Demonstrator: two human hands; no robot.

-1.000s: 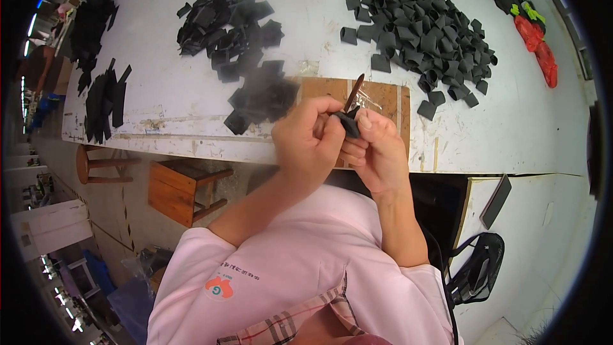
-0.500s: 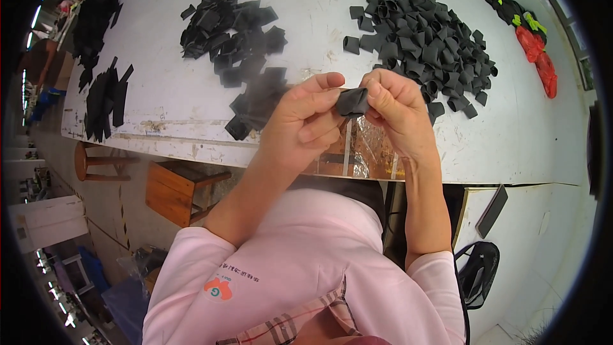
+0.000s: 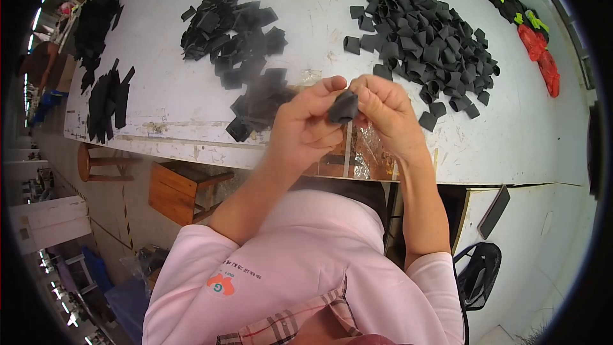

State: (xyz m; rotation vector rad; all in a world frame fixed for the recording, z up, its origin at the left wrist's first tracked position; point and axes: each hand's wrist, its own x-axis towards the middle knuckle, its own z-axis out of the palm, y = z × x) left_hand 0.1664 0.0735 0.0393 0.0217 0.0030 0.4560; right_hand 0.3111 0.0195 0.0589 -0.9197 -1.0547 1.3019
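Tabletop [image 3: 306, 6] lies below black piece [image 3: 343, 109] between both hands [image 3: 305, 120] [image 3: 391, 117].

Small black piece [image 3: 343, 110] between left hand [image 3: 304, 121] and right hand [image 3: 394, 117], above a white table [image 3: 306, 19]

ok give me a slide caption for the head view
Left grip and right grip hold a small black piece at a white table, a pile of black loops beyond.

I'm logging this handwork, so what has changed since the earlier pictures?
The left hand and right hand have moved slightly farther over the table, the small black piece held between them. The brown pointed tool, sticking up earlier, no longer shows; whether it was let go is unclear. The large right pile and red bundle look unchanged.
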